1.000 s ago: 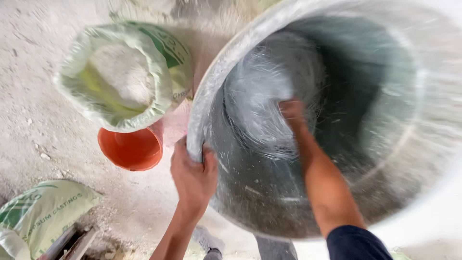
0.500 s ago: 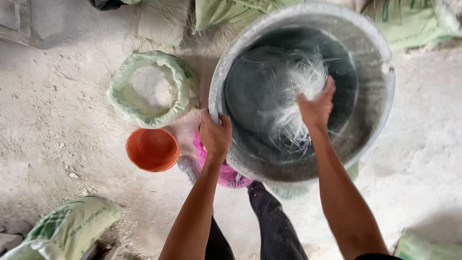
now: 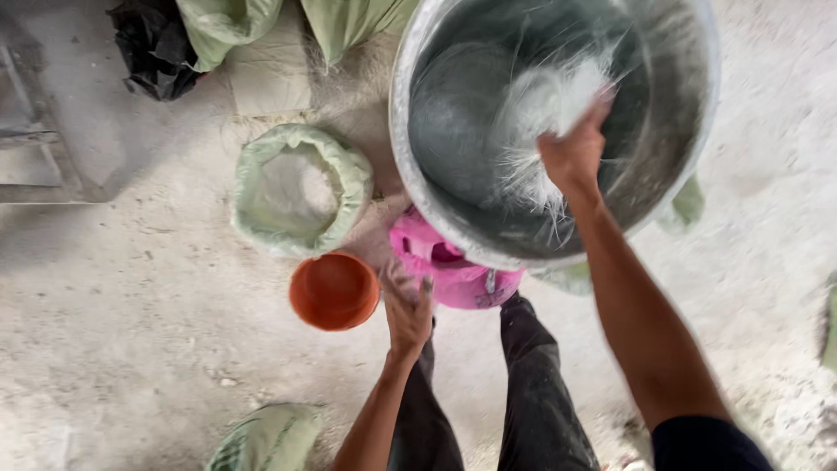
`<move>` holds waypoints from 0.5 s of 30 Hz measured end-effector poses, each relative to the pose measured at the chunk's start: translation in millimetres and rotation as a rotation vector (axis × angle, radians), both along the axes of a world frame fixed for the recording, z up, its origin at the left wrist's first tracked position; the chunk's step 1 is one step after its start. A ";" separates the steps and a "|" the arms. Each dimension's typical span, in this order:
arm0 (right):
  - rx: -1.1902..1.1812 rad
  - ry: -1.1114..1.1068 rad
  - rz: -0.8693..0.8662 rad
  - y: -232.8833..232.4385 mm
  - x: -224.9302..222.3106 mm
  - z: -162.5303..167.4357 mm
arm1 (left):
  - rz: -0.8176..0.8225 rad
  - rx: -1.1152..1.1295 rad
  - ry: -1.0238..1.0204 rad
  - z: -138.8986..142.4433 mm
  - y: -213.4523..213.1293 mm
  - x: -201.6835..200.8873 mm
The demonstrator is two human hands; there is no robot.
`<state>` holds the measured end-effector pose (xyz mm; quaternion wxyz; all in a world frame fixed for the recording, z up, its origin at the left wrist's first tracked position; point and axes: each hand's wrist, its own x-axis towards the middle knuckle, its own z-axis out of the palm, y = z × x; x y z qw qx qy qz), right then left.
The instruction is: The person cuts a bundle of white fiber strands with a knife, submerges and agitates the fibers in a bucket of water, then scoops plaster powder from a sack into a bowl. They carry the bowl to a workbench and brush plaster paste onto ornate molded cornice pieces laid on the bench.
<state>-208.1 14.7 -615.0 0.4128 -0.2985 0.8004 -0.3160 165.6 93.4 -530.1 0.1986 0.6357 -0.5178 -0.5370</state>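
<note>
A: Two hands (image 3: 406, 312) (image 3: 571, 155) — state?
B: Right closed on white fibre tuft (image 3: 545, 109), inside large grey metal basin (image 3: 418, 187); left open, empty, beside orange plastic bowl (image 3: 334, 290). Best steadied at rim — lift gently.

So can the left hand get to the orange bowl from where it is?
Probably yes. The left hand hangs open just right of the orange bowl, which sits on the floor with its mouth open upward. Nothing lies between them; the pink stool is off to the other side.
</note>
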 end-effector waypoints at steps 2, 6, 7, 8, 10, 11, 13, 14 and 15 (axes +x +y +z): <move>0.192 0.243 0.090 6.3 5.3 0.8 | 0.017 0.071 0.035 7.8 33.7 39.8; -0.292 0.251 -0.358 13.9 15.7 16.4 | 0.015 0.264 -0.161 18.9 74.1 119.0; -0.153 0.267 -0.253 13.7 17.5 20.9 | 0.009 0.276 -0.208 21.9 81.1 135.8; 0.085 0.323 -0.042 14.8 18.4 25.5 | 0.040 0.317 -0.227 28.1 89.3 152.1; 0.076 0.398 0.027 14.9 19.3 32.6 | 0.099 0.363 -0.218 32.4 96.1 168.8; -0.090 0.414 -0.103 14.6 18.8 35.1 | 0.076 0.352 -0.233 35.1 97.9 173.8; -0.247 0.351 -0.341 15.9 19.2 38.5 | 0.056 0.351 -0.291 43.7 102.4 177.6; -0.195 0.337 -0.330 16.2 19.7 39.9 | 0.084 0.350 -0.277 47.2 103.8 175.8; 0.045 0.360 -0.118 18.1 20.4 41.4 | 0.101 0.357 -0.251 53.1 104.5 172.3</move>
